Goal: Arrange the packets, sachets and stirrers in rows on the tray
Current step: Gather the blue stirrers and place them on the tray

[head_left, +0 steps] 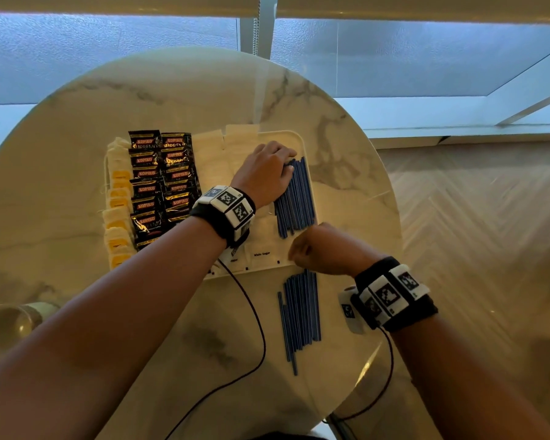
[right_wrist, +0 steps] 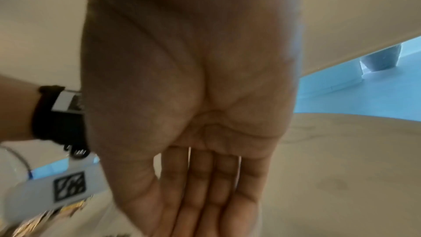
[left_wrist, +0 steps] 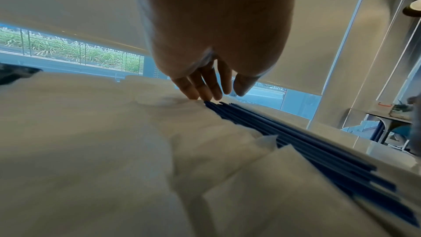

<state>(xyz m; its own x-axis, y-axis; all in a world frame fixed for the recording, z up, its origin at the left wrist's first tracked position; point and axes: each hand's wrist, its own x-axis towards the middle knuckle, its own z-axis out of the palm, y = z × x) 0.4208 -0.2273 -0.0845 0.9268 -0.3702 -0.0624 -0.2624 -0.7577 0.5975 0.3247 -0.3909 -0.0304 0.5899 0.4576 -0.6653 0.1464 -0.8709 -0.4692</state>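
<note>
Here, Kopiko Supremo packets (head_left: 161, 182), "White Sugar" sachet (head_left: 262, 249), left hand (head_left: 265, 173) flat on stirrers (head_left: 296, 198), right hand (right_wrist: 193, 132) spread.

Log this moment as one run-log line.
left hand: touching tray stirrers | right hand: open, empty | loose stirrers: on table

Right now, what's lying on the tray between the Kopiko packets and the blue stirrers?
White sachets, with the left hand resting over them, its fingers touching the stirrers. Head view shows it.
</note>
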